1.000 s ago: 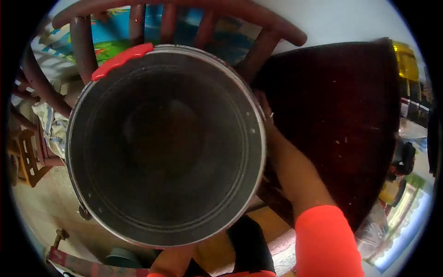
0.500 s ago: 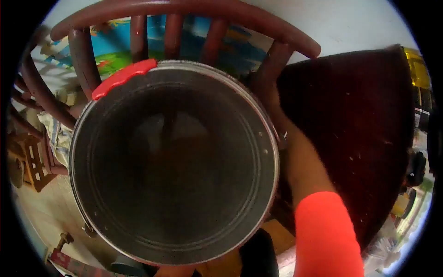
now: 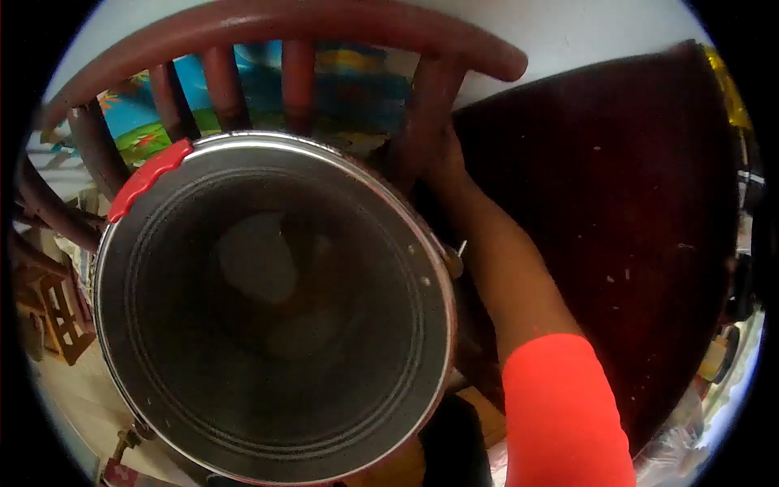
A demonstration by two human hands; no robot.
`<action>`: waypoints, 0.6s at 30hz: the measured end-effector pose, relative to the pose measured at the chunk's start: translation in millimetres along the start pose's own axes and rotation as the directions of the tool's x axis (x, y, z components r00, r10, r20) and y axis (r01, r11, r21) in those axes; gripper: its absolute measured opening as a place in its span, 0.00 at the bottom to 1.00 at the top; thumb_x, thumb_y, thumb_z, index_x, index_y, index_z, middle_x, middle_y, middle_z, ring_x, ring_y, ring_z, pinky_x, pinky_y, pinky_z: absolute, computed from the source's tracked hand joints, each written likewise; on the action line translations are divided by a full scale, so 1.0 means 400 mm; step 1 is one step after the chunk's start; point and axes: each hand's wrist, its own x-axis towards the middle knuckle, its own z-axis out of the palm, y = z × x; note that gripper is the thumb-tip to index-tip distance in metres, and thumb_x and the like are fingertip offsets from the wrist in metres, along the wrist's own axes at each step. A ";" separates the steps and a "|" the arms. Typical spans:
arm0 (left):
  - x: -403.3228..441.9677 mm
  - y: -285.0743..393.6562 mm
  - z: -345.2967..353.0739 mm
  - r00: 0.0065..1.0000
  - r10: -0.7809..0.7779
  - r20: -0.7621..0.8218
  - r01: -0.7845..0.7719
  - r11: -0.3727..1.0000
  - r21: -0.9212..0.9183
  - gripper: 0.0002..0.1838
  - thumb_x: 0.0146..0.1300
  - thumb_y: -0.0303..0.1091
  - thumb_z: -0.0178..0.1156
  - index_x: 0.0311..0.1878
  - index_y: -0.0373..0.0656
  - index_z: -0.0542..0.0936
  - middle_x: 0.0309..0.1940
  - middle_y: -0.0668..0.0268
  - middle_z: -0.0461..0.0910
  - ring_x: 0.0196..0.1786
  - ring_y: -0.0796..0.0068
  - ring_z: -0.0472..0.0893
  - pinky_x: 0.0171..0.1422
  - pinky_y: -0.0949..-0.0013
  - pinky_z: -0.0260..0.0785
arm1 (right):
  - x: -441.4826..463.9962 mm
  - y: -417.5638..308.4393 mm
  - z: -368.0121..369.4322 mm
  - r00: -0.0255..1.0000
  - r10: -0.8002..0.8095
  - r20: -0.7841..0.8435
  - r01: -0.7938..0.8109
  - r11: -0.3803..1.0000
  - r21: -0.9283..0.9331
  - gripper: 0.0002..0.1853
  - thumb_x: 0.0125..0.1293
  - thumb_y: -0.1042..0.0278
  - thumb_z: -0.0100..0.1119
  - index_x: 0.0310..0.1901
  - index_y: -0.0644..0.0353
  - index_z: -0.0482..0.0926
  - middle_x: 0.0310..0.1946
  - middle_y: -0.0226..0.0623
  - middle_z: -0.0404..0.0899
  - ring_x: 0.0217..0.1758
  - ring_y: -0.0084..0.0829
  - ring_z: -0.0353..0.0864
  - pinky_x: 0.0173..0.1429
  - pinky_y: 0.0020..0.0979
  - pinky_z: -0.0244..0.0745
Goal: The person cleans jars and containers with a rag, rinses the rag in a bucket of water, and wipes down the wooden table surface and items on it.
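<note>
A large round metal bucket (image 3: 276, 341) fills the left and middle of the view, its mouth turned up toward me. A red grip (image 3: 152, 180) sits along its upper left rim. Pale reflections show deep inside; whether from liquid or a shiny bottom, I cannot tell. My right arm, in an orange-red sleeve, reaches past the bucket's right side. At its end my right hand (image 3: 445, 162) is closed at the end post of a dark red wooden chair (image 3: 430, 97), its fingers mostly hidden behind the post. My left hand does not show.
A dark red tabletop (image 3: 600, 227) lies right of my arm. Behind the chair's spindles is a colourful picture panel (image 3: 260, 105). A wooden crate-like stool (image 3: 61, 316) stands at the far left. Clear plastic wrapping (image 3: 673, 442) lies at the lower right.
The bucket, the chair back and my right hand have shifted left in view. The bucket also sits slightly lower. My right hand stays at the same chair post.
</note>
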 end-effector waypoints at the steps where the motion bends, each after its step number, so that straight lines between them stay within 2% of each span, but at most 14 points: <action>1: 0.000 0.001 0.000 1.000 0.005 0.004 -0.005 1.000 0.002 0.20 0.67 0.49 0.61 0.57 0.51 0.80 0.61 0.64 0.76 0.62 0.59 0.75 0.64 0.56 0.68 | 0.005 -0.032 -0.028 0.988 0.015 0.157 0.069 0.853 -0.517 0.20 0.71 0.58 0.44 0.57 0.54 0.79 0.60 0.36 0.76 0.65 0.36 0.71 0.77 0.51 0.44; 2: -0.003 0.000 -0.002 1.000 0.004 0.005 -0.004 1.000 0.004 0.20 0.67 0.49 0.61 0.57 0.51 0.80 0.61 0.64 0.76 0.62 0.59 0.75 0.64 0.56 0.68 | 0.010 -0.043 -0.012 0.954 0.101 0.281 0.205 0.462 -0.863 0.20 0.71 0.57 0.44 0.57 0.54 0.79 0.61 0.37 0.76 0.65 0.36 0.71 0.76 0.50 0.45; 6: -0.022 0.007 -0.005 1.000 -0.007 0.029 0.007 1.000 -0.005 0.20 0.67 0.49 0.61 0.57 0.51 0.80 0.61 0.64 0.76 0.62 0.59 0.75 0.64 0.56 0.68 | 0.010 0.031 0.250 0.939 0.068 0.337 0.252 0.531 -0.809 0.24 0.74 0.50 0.41 0.62 0.55 0.73 0.62 0.37 0.74 0.64 0.37 0.72 0.77 0.47 0.46; 9: -0.037 0.015 -0.003 0.999 -0.019 0.047 0.020 1.000 -0.009 0.20 0.67 0.50 0.61 0.57 0.51 0.80 0.61 0.64 0.76 0.62 0.59 0.75 0.64 0.56 0.68 | -0.149 0.090 0.344 0.897 0.114 0.426 0.302 0.545 -0.782 0.29 0.76 0.43 0.39 0.67 0.56 0.68 0.64 0.38 0.71 0.63 0.37 0.72 0.78 0.44 0.47; 10: -0.038 0.014 -0.003 0.999 -0.022 0.042 0.022 1.000 -0.011 0.20 0.67 0.50 0.61 0.57 0.51 0.80 0.61 0.64 0.76 0.62 0.59 0.75 0.64 0.56 0.68 | -0.204 0.078 0.309 0.888 0.150 0.436 0.262 0.614 -0.745 0.27 0.75 0.49 0.39 0.68 0.56 0.65 0.65 0.39 0.70 0.64 0.36 0.70 0.78 0.42 0.47; 11: -0.040 0.012 -0.003 0.999 -0.019 0.040 0.019 1.000 -0.008 0.20 0.67 0.50 0.61 0.57 0.51 0.80 0.61 0.64 0.76 0.62 0.59 0.75 0.64 0.56 0.68 | -0.286 0.040 0.257 0.886 0.219 0.410 0.115 0.751 -0.650 0.26 0.75 0.54 0.39 0.69 0.57 0.63 0.66 0.39 0.68 0.66 0.35 0.68 0.78 0.41 0.48; 12: -0.041 0.009 -0.003 0.999 -0.016 0.039 0.016 1.000 -0.005 0.20 0.67 0.50 0.61 0.57 0.51 0.80 0.61 0.64 0.76 0.62 0.59 0.75 0.64 0.56 0.68 | -0.367 -0.009 0.207 0.873 0.307 0.378 -0.097 0.870 -0.483 0.26 0.74 0.59 0.39 0.71 0.57 0.60 0.67 0.40 0.67 0.67 0.34 0.66 0.78 0.40 0.49; 13: -0.042 0.009 -0.001 0.999 -0.010 0.031 0.010 1.000 -0.004 0.20 0.67 0.50 0.61 0.57 0.51 0.80 0.61 0.64 0.76 0.62 0.59 0.75 0.64 0.56 0.68 | -0.446 -0.064 0.176 0.840 0.410 0.356 -0.348 0.910 -0.227 0.26 0.74 0.65 0.39 0.72 0.57 0.57 0.68 0.41 0.65 0.69 0.34 0.64 0.78 0.39 0.49; 14: -0.038 0.009 0.002 1.000 -0.002 0.026 0.002 1.000 0.001 0.20 0.67 0.50 0.61 0.57 0.51 0.80 0.61 0.64 0.76 0.62 0.59 0.75 0.64 0.56 0.68 | -0.527 -0.135 0.170 0.758 0.543 0.362 -0.597 0.800 0.049 0.27 0.73 0.70 0.39 0.73 0.58 0.55 0.68 0.42 0.64 0.70 0.33 0.62 0.78 0.37 0.50; 15: -0.038 0.009 0.006 1.000 0.002 0.020 -0.002 1.000 0.001 0.20 0.67 0.50 0.61 0.57 0.51 0.80 0.61 0.64 0.76 0.62 0.59 0.75 0.64 0.56 0.68 | -0.596 -0.207 0.168 0.656 0.642 0.398 -0.748 0.625 0.225 0.29 0.72 0.75 0.39 0.74 0.58 0.52 0.69 0.43 0.63 0.72 0.32 0.59 0.78 0.36 0.50; 16: -0.034 0.008 0.007 1.000 0.006 0.012 -0.006 1.000 0.005 0.20 0.67 0.50 0.61 0.57 0.51 0.80 0.61 0.64 0.76 0.62 0.59 0.75 0.64 0.56 0.68 | -0.642 -0.275 0.166 0.564 0.695 0.446 -0.825 0.475 0.305 0.31 0.72 0.81 0.39 0.76 0.59 0.49 0.70 0.44 0.61 0.74 0.31 0.57 0.78 0.35 0.51; 17: -0.028 0.008 0.011 1.000 0.013 0.000 -0.013 1.000 0.008 0.20 0.67 0.50 0.61 0.57 0.51 0.80 0.61 0.64 0.76 0.62 0.59 0.75 0.64 0.56 0.68 | -0.703 -0.265 0.210 0.558 0.695 0.453 -0.830 0.474 0.294 0.31 0.72 0.81 0.39 0.76 0.59 0.49 0.70 0.44 0.61 0.74 0.31 0.57 0.78 0.35 0.51; 18: -0.022 0.008 0.013 1.000 0.016 -0.012 -0.016 1.000 0.010 0.20 0.67 0.50 0.61 0.57 0.51 0.80 0.61 0.64 0.76 0.62 0.58 0.75 0.64 0.56 0.68 | -0.781 -0.244 0.276 0.682 0.643 0.350 -0.732 0.598 0.327 0.34 0.70 0.82 0.42 0.76 0.58 0.48 0.70 0.44 0.61 0.73 0.29 0.58 0.77 0.33 0.53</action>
